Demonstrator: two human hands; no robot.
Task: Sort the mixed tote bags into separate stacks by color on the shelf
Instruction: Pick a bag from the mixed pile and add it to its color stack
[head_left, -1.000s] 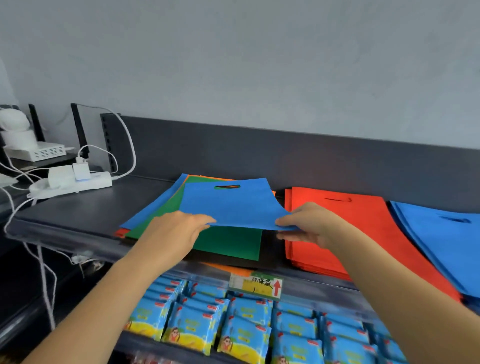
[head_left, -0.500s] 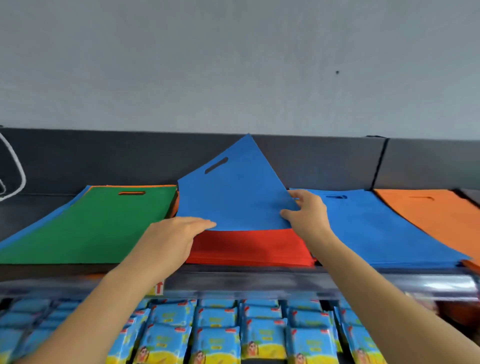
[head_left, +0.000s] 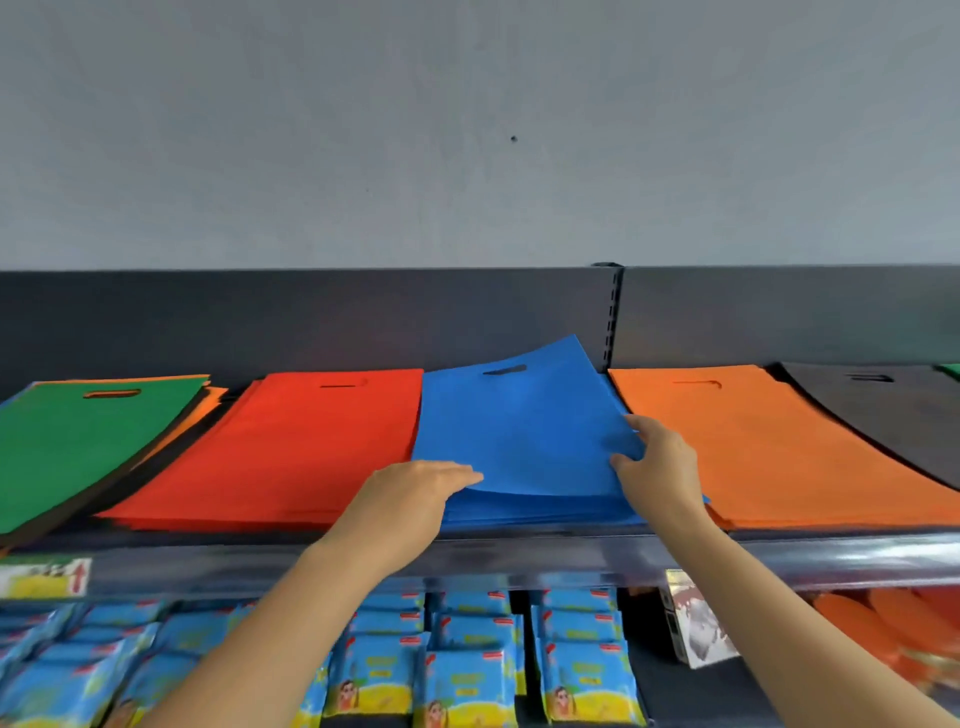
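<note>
Lowered blue bag (head_left: 519, 431) now meets blue stack (head_left: 545, 512).

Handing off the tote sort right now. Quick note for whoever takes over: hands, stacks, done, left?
Left hand: fingers flat on the near-left corner of the blue bag, thumb hidden.
Right hand: pinches the bag's right edge.
Blue bag sits over the blue stack, far corner raised, not yet flat.
Done: red stack, orange stack and black stack lie separate on the shelf.
Left: lay this bag down, then sort the mixed pile at far left, green on top, orange and dark bags beneath.
</note>
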